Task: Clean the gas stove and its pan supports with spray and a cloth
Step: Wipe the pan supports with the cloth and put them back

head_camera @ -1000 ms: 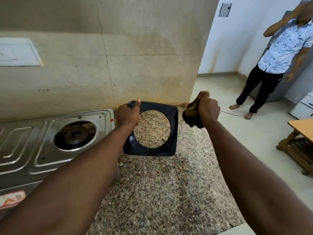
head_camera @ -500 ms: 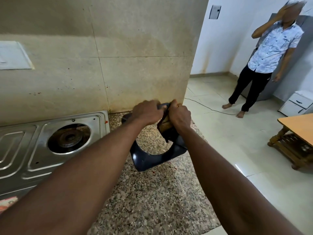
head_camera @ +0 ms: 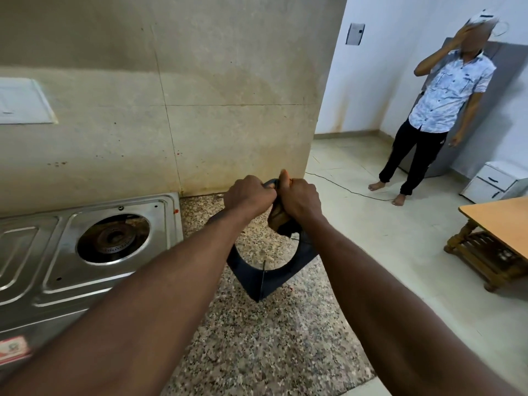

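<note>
Gripping the support (head_camera: 261, 277) w/ both hands: your left hand (head_camera: 248, 195) is clenched on its top edge, right hand (head_camera: 298, 200) presses the cloth (head_camera: 278, 220) against it. Support stands tilted on one corner on the bench (head_camera: 257, 338), just right of the stove (head_camera: 85, 252). Burner (head_camera: 113, 238) sits bare.

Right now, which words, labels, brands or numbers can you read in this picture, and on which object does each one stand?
No text here can be read.
Red and white sticker on the front edge of the gas stove: print is blurred, unreadable.
Small red tag at the stove's back right corner: too small to read.
White wall panel beyond the counter: dark marks only, no legible characters.
</note>
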